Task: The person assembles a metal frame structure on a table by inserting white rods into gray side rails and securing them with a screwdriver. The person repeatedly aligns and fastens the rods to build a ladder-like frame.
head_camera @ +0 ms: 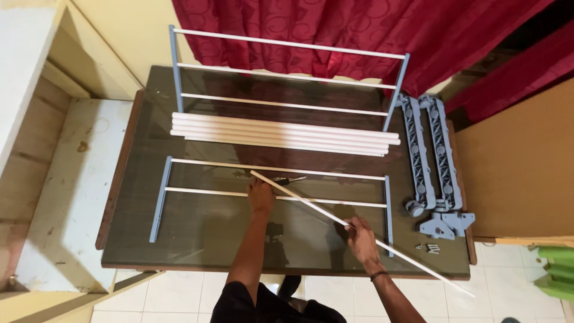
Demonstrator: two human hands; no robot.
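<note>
Right hand (360, 232) grips white rod (311, 203); left hand (260, 195) beside it.

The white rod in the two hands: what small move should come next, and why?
Probably swing the white rod level with the frame on the table. It lies slanted across the frame's two rods; the left hand is at its upper end, the right hand grips mid-length, and the other end overhangs the edge.
</note>
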